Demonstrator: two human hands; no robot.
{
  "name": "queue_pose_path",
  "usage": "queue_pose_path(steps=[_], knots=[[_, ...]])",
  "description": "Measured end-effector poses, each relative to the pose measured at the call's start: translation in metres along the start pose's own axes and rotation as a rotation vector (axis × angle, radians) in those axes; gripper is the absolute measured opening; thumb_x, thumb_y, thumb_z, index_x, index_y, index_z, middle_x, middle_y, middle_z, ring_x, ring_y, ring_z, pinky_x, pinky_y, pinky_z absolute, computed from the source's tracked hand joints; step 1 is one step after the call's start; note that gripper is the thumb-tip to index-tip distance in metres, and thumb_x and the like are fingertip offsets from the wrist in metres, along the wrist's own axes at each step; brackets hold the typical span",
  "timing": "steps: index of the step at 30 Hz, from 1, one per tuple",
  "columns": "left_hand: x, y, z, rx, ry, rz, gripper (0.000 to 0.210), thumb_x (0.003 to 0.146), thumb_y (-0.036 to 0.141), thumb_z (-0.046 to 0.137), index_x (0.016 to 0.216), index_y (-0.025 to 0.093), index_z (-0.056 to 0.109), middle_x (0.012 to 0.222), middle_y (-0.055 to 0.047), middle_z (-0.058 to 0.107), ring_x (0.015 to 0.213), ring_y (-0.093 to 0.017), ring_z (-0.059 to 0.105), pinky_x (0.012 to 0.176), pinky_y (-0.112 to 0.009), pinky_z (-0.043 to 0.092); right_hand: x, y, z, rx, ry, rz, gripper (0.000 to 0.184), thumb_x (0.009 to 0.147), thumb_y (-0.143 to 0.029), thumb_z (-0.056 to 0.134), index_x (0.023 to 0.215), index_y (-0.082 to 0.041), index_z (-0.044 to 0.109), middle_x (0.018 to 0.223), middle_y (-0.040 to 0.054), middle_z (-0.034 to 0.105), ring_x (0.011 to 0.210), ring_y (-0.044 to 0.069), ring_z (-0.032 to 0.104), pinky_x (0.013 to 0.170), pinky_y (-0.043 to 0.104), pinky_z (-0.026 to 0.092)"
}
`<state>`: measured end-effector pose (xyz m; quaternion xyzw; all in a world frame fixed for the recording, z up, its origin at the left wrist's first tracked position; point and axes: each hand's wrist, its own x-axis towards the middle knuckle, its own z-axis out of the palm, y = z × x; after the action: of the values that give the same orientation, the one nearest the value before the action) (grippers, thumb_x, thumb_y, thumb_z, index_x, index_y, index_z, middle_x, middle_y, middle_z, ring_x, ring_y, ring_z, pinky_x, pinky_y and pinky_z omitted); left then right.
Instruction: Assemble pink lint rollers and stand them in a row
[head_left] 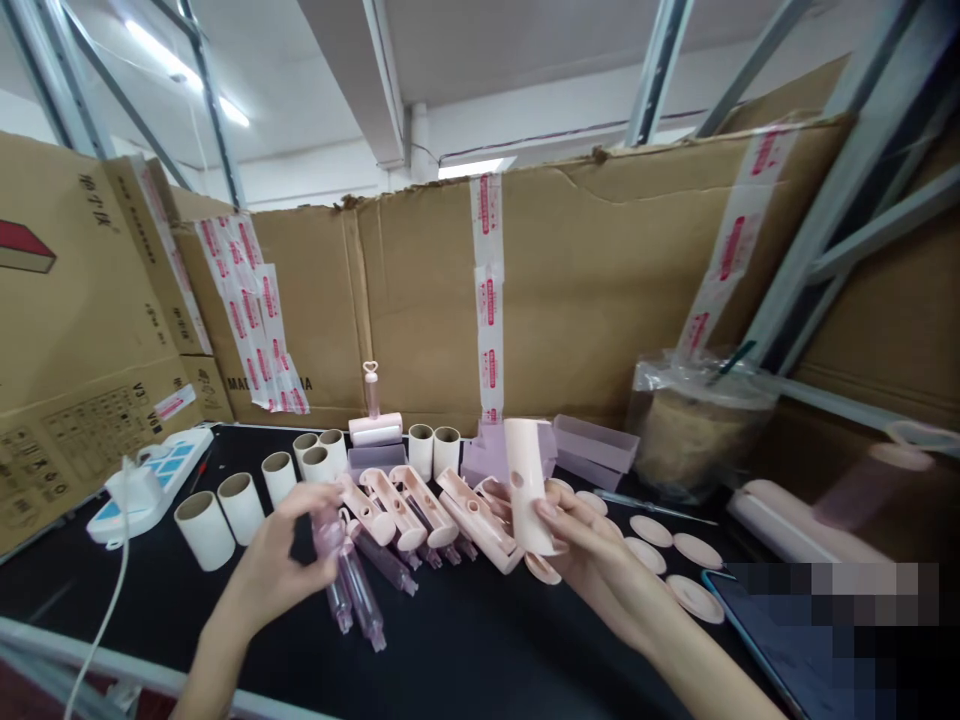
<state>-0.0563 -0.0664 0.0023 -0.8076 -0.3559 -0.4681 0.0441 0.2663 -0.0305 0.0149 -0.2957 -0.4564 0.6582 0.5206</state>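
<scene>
My right hand (600, 555) holds up a pale pink roller cover (527, 480), a curved shell with a round hole in its side. My left hand (281, 555) pinches a translucent purple handle (328, 535), partly covered by the fingers. Just below and beside it lie several more purple handles (365, 600). Between both hands, pink roller covers (405, 510) rest in a slanted row, some with their holes facing up. Flat pink end discs (697, 549) are scattered to the right of my right hand.
White cardboard-core rolls (204, 530) stand at the left. An assembled lint roller (375, 430) stands at the back, near purple trays (592, 448). A power strip (154, 480), a bagged drink cup (694, 435), a larger roller (795, 525) and a phone (780, 640) flank the work area.
</scene>
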Motion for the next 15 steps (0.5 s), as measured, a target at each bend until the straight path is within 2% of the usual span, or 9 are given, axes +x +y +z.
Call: queue_pose_path(steps=[1, 2, 4, 6, 10, 15], knots=[[0.017, 0.007, 0.009, -0.014, -0.008, -0.024, 0.037, 0.078, 0.012, 0.050, 0.112, 0.023, 0.039, 0.103, -0.006, 0.059, 0.102, -0.019, 0.059, 0.085, -0.034, 0.050, 0.000, 0.000, -0.001, -0.014, 0.001, -0.014, 0.016, 0.075, -0.029, 0.070, 0.079, -0.022, 0.056, 0.090, 0.0036, 0.067, 0.083, 0.019, 0.064, 0.067, 0.027, 0.049], [0.032, 0.014, 0.019, -0.013, -0.053, -0.044, 0.036, 0.078, 0.012, 0.049, 0.112, 0.022, 0.040, 0.102, -0.006, 0.059, 0.096, -0.018, 0.061, 0.081, -0.032, 0.051, 0.000, 0.001, -0.001, -0.036, 0.005, -0.032, 0.022, 0.074, -0.029, 0.071, 0.090, -0.023, 0.058, 0.094, 0.0048, 0.068, 0.084, 0.020, 0.065, 0.067, 0.029, 0.049], [0.054, 0.023, 0.038, 0.041, -0.174, -0.031, 0.032, 0.078, 0.015, 0.050, 0.108, 0.022, 0.043, 0.096, -0.004, 0.060, 0.085, -0.017, 0.062, 0.074, -0.030, 0.051, 0.001, 0.002, -0.001, -0.096, -0.001, -0.067, 0.043, 0.073, -0.028, 0.072, 0.112, -0.027, 0.053, 0.102, 0.0066, 0.068, 0.089, 0.023, 0.066, 0.074, 0.033, 0.050], [0.063, 0.027, 0.055, 0.089, -0.251, -0.044, 0.032, 0.077, 0.018, 0.051, 0.108, 0.022, 0.045, 0.094, -0.003, 0.062, 0.077, -0.017, 0.063, 0.071, -0.031, 0.050, 0.002, 0.004, -0.001, -0.172, -0.029, -0.099, 0.047, 0.073, -0.029, 0.072, 0.116, -0.026, 0.053, 0.110, 0.0082, 0.067, 0.099, 0.025, 0.063, 0.085, 0.037, 0.048], [0.050, 0.026, 0.076, 0.057, -0.249, -0.089, 0.031, 0.076, 0.020, 0.051, 0.107, 0.022, 0.048, 0.095, -0.003, 0.065, 0.077, -0.018, 0.064, 0.069, -0.030, 0.050, 0.006, 0.013, 0.001, -0.299, -0.040, -0.144, 0.041, 0.073, -0.031, 0.072, 0.111, -0.024, 0.059, 0.119, 0.0086, 0.063, 0.112, 0.025, 0.056, 0.098, 0.039, 0.041], [0.036, 0.026, 0.081, -0.065, -0.318, -0.154, 0.032, 0.080, 0.022, 0.051, 0.111, 0.022, 0.054, 0.105, -0.005, 0.065, 0.090, -0.019, 0.063, 0.080, -0.031, 0.050, 0.009, 0.025, -0.001, -0.342, -0.140, -0.106, 0.044, 0.074, -0.033, 0.070, 0.116, -0.025, 0.058, 0.119, 0.0077, 0.063, 0.105, 0.023, 0.059, 0.095, 0.041, 0.043]])
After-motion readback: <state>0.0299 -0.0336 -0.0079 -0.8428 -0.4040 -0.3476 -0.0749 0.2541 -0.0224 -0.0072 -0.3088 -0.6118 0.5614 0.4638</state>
